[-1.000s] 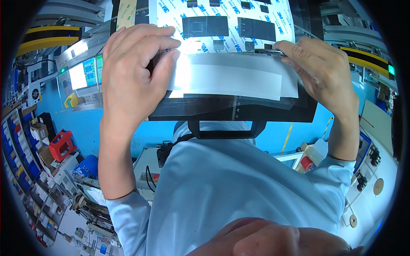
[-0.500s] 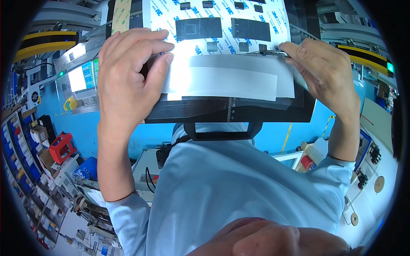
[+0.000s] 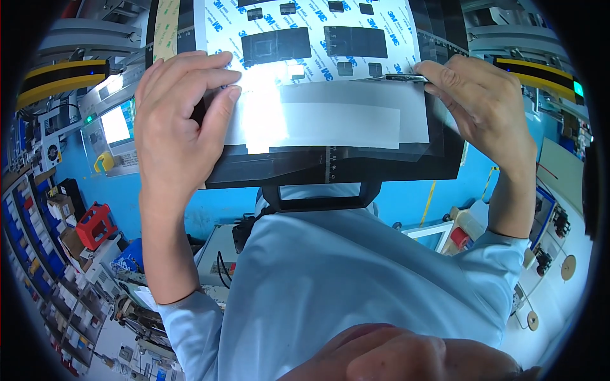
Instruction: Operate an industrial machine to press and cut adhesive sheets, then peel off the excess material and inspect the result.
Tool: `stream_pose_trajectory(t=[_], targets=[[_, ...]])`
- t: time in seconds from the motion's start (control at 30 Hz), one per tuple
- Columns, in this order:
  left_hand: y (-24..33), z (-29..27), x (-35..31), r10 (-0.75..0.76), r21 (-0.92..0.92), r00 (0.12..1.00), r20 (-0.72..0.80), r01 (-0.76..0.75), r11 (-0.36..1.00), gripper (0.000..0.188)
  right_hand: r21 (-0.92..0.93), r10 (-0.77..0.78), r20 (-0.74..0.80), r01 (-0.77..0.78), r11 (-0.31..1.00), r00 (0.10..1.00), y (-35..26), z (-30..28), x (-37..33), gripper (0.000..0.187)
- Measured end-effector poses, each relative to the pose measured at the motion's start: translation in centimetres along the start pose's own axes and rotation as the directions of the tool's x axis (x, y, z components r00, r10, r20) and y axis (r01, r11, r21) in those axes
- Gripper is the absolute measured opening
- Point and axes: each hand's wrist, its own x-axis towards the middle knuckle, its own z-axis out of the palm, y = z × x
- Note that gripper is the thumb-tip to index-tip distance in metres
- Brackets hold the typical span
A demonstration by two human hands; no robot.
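A white adhesive sheet [image 3: 305, 70] with blue print and dark rectangular cut-outs lies on a black board [image 3: 279, 171] with ruler markings. Along its near part runs a plain pale strip [image 3: 343, 120], bright with glare at its left. My left hand [image 3: 184, 114] rests at the sheet's left edge, fingertips and thumb apart and touching it. At the right edge my right hand [image 3: 476, 95] pinches slim metal tweezers [image 3: 406, 78], their pointed tip aimed left along the line where printed sheet and pale strip meet. Glare hides whether the tip touches the sheet.
A black handle [image 3: 324, 197] juts from the board's near edge, close to my body. Yellow-and-black guards [image 3: 60, 82] flank the board, with a lit screen [image 3: 117, 124] at left. Shelves with blue bins [image 3: 25, 235] and a red case [image 3: 95, 225] stand farther left.
The board and sheet have shifted a little to the left, and my left hand has moved left with them. My right hand and the tweezers stay nearly in place.
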Motion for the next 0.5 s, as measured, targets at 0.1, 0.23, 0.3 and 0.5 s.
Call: stream_pose_trajectory(t=[0.1, 0.23, 0.3, 0.5], targets=[[-0.1, 0.0, 0.0, 0.0, -0.004, 1.0, -0.001, 0.0, 1.0, 0.011, -0.012, 0.009, 0.004, -0.009, 1.0, 1.0, 0.2, 0.0, -0.4, 0.025], [-0.2, -0.1, -0.1, -0.019, -0.004, 1.0, 0.011, 0.019, 1.0, 0.01, 0.006, 0.044, 0.026, -0.044, 0.999, 0.999, 0.0, -0.2, -0.5, 0.021], [-0.2, -0.2, -0.3, -0.009, -0.005, 1.0, 0.012, 0.009, 1.0, 0.01, 0.153, 0.129, -0.01, -0.126, 0.98, 0.992, 0.3, -0.1, -0.7, 0.017], [0.2, -0.8, -0.3, -0.018, -0.037, 0.999, 0.05, 0.02, 0.999, 0.011, 0.405, 0.383, -0.038, -0.336, 0.85, 0.923, -1.5, 1.5, -0.1, 0.018]])
